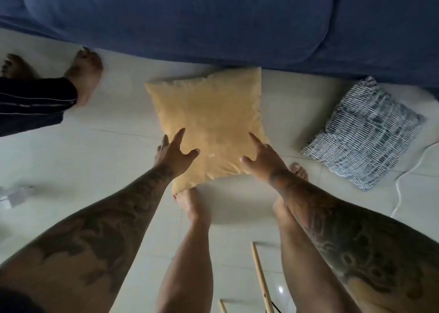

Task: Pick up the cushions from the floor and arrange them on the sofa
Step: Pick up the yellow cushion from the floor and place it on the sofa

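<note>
A yellow cushion [209, 125] lies on the pale tiled floor just in front of the blue sofa [213, 20]. My left hand [173, 153] reaches over the cushion's near left side with fingers spread. Over the near right corner is my right hand [260, 157], also with fingers apart. Neither hand has closed around the cushion. A second cushion [363, 132], white with dark blue stripes, lies on the floor to the right, close to the sofa's base.
Another person's bare feet [83, 77] and dark trouser leg stand at the left by the sofa. My own feet [190, 205] are under my arms. A white cable [403, 182] runs along the floor at the right. Wooden sticks [261, 281] lie near the bottom.
</note>
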